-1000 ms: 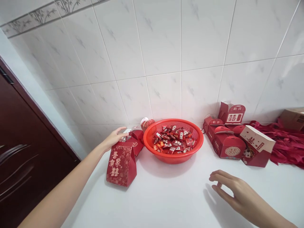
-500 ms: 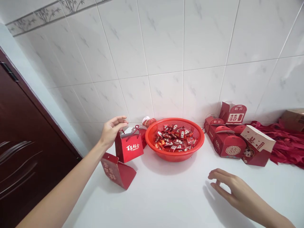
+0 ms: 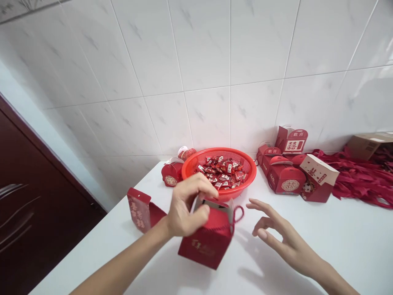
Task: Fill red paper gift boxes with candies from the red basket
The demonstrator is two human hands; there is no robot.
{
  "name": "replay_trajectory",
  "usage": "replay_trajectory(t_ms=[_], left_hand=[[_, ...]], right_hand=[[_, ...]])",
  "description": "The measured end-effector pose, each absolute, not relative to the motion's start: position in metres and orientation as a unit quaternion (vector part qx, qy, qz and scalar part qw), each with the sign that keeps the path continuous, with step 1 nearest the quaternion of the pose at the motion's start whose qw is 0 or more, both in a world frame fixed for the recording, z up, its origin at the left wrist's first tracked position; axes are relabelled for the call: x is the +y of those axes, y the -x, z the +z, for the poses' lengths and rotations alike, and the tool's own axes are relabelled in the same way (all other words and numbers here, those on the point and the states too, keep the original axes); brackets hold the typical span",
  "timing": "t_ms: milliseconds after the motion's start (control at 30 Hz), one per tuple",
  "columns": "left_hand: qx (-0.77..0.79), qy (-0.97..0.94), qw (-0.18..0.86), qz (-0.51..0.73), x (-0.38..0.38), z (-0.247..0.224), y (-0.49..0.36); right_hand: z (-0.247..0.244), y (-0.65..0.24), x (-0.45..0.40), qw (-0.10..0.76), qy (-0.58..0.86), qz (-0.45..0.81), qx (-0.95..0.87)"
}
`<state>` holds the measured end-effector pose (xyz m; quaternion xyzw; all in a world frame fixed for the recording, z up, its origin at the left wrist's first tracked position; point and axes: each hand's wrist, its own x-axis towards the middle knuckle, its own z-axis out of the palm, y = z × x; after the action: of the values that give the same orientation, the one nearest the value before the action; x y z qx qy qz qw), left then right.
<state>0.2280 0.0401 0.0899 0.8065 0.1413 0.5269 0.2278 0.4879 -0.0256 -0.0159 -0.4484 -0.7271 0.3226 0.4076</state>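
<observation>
Gripping the red box [image 3: 205,247] near its top, my left hand [image 3: 186,205] has it in front of the red basket [image 3: 251,174]. My right hand [image 3: 281,232] is open, empty. The box looks light, easily squashed; I'd pinch its top softly.

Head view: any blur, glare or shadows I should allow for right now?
In the head view, the red box in the left hand has smeared lettering; in the head view, soft shadows fall on the white table near the right hand; in the head view, pale glare marks the tiled wall at far right.
</observation>
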Motion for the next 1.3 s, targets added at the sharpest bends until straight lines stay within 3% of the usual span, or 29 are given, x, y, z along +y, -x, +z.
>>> replay_trajectory(t_ms=[133, 267, 567, 800, 1067, 1300], left_hand=[[0.049, -0.849, 0.133, 0.509, 0.025, 0.061, -0.258], [0.053, -0.851, 0.096, 0.513, 0.021, 0.035, -0.271], [0.243, -0.793, 0.190, 0.525, 0.030, 0.014, -0.250], [0.353, -0.745, 0.259, 0.503, 0.036, 0.021, -0.230], [0.456, -0.779, 0.281, 0.326, 0.036, 0.033, -0.218], [0.479, -0.788, 0.290, 0.257, 0.036, 0.041, -0.222]], right_hand=[[-0.017, -0.481, -0.030, 0.451, 0.393, 0.380, -0.705], [-0.018, -0.478, -0.029, 0.482, 0.370, 0.301, -0.735], [-0.020, -0.472, -0.033, 0.431, 0.376, 0.094, -0.815], [-0.016, -0.450, -0.033, 0.317, 0.318, -0.091, -0.889], [-0.018, -0.439, -0.031, 0.321, 0.382, -0.133, -0.856], [-0.021, -0.435, -0.028, 0.325, 0.469, -0.169, -0.804]])
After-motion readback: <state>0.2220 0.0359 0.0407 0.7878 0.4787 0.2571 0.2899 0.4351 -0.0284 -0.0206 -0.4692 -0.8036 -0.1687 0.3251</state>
